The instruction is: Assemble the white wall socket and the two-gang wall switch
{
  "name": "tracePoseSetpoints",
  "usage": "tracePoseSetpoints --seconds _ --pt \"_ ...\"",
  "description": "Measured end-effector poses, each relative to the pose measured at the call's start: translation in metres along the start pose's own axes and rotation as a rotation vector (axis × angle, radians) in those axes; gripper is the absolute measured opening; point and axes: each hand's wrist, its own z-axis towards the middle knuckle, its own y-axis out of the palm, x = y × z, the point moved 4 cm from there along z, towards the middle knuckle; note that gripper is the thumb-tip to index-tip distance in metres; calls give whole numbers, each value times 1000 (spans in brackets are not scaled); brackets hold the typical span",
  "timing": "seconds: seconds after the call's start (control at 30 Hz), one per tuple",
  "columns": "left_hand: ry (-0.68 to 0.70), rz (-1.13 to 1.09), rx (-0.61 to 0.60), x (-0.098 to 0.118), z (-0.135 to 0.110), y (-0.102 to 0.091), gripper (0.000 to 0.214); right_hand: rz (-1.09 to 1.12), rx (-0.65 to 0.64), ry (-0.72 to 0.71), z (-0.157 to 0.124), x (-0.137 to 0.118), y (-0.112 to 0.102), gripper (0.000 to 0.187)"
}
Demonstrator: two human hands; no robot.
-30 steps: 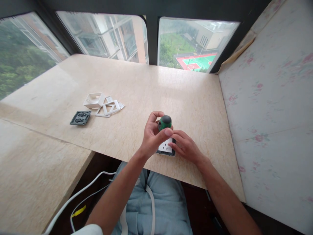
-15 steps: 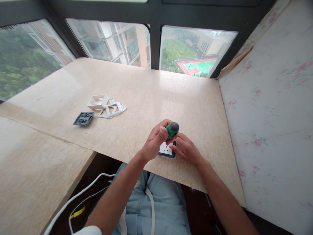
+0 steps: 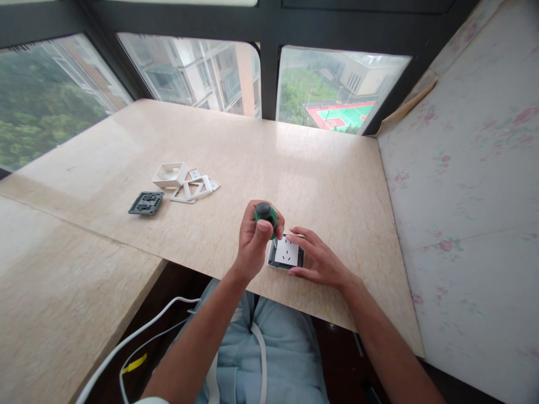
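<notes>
My left hand (image 3: 250, 244) is wrapped round the green and black handle of a screwdriver (image 3: 265, 212). Its shaft points down to the left side of a wall socket (image 3: 287, 253), which has a white face with slots in a dark grey frame; the tip is too small to make out clearly. Lying on the tabletop, the socket is gripped along its right side by my right hand (image 3: 323, 260). The thumb is at the near edge, and the fingers reach over the far edge.
Left of my hands lie a white open box (image 3: 169, 175), several white frames (image 3: 189, 193) and a dark grey socket frame (image 3: 146, 203) on the marbled tabletop (image 3: 236, 151). A papered wall (image 3: 455, 213) bounds the right; windows stand behind. White cables (image 3: 138, 331) hang below the front edge.
The screwdriver in my left hand has moved left, from the socket's right side to its left. My right hand's fingers have spread further round the socket, showing more of its face.
</notes>
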Motion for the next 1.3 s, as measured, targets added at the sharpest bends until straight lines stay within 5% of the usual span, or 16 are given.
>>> tracePoseSetpoints --seconds 0.2,0.6,0.73,0.93,1.3 --pt "-62 96 -46 9 -2 -4 46 18 -24 8 0 0 4 79" --pt "-231 -275 -58 -10 18 7 53 35 -7 22 -1 1 4 73" --pt "-190 -244 -93 -12 20 8 63 34 -3 16 -1 1 4 72" --pt "-81 -137 -43 -8 12 7 43 52 4 13 0 0 3 72" --pt "-183 3 72 9 7 5 53 10 15 73 0 5 2 72"
